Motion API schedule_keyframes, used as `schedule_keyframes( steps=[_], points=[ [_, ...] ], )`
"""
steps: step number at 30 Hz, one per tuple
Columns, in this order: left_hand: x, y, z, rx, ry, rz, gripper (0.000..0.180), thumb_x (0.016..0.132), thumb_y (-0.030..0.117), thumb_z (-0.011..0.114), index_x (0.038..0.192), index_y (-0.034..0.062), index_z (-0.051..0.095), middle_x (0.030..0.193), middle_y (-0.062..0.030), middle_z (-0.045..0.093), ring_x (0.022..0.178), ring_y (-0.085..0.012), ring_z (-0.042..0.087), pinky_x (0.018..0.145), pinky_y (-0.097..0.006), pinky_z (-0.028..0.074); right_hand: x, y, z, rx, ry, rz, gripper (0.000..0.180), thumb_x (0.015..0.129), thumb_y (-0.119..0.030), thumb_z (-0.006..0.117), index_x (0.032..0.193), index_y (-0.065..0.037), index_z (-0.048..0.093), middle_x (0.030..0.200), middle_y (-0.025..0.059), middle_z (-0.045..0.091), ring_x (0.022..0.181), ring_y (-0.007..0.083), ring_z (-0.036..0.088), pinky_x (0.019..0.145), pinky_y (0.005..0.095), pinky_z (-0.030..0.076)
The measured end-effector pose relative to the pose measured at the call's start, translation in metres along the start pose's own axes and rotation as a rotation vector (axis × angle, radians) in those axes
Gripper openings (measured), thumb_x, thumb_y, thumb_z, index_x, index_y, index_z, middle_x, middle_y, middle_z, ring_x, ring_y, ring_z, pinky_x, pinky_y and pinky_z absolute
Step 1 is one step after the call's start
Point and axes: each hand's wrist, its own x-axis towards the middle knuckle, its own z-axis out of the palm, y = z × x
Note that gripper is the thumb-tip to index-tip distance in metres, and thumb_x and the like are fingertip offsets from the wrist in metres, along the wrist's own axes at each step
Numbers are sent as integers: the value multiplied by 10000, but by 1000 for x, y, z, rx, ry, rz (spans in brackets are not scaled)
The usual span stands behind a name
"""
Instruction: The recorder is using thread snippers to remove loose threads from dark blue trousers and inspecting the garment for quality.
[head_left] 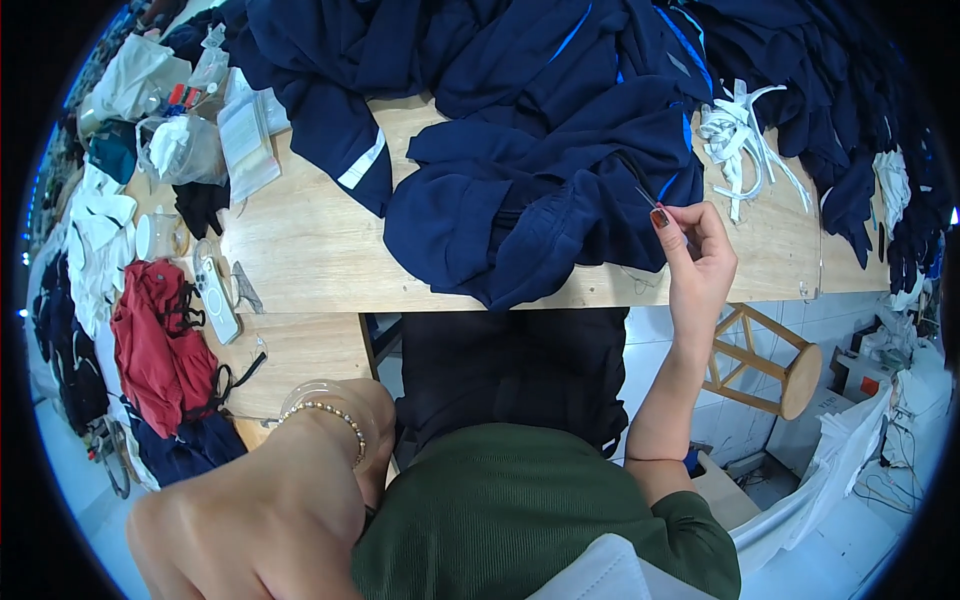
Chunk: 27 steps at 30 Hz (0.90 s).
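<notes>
My right hand [702, 258] is raised over the table's front edge, with thumb and forefinger pinched on a thin dark tool [643, 194] that has a metallic glint. The tool's exact kind is too small to tell. Just beyond and left of it lies a bunched navy garment [540, 225] with bright blue trim, spread to the table's edge. Close to the camera at the lower left is my left hand [235, 520], its back showing behind a beaded bracelet [335, 410]. The fingers of that hand run out of view, so what they touch is hidden.
More navy garments [350, 50] heap along the back of the wooden table [320, 265]. White strips [738, 145] lie at right. A phone [217, 300], a red garment [160, 340] and plastic bags [180, 148] crowd the left. A wooden stool [800, 380] stands below right.
</notes>
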Motion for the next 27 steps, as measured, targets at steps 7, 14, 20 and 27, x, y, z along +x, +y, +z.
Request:
schedule_keyframes(
  steps=[7, 14, 20, 27],
  points=[
    [-2, 9, 1, 249, 80, -51, 394, 844, -57, 437, 497, 122, 387, 532, 16, 428, 547, -101, 561, 889, -284, 507, 1, -1, 0, -31, -3, 34, 168, 847, -144, 701, 813, -18, 596, 718, 3, 601, 647, 44, 476, 589, 180, 367],
    [5, -1, 0, 110, 106, -100, 390, 845, -29, 457, 490, 120, 396, 534, 8, 403, 537, -93, 543, 840, -274, 508, 0, 1, -1, -21, -2, 39, 162, 846, -141, 701, 814, -17, 602, 711, -2, 592, 646, 45, 477, 593, 185, 372],
    [3, -2, -1, 284, 15, 6, 371, 837, -49, 470, 495, 92, 440, 540, 6, 440, 589, -100, 586, 856, -267, 496, 0, 5, -3, -11, 21, -2, 163, 843, -137, 704, 817, -17, 598, 710, -8, 588, 637, 37, 453, 573, 180, 350],
    [1, 19, -9, 160, 29, -118, 390, 839, -77, 489, 497, 98, 418, 545, 6, 466, 617, -115, 620, 870, -274, 497, 0, 1, -3, -33, 9, 39, 153, 846, -135, 699, 820, -18, 605, 715, -4, 593, 650, 39, 466, 585, 179, 354]
  ],
)
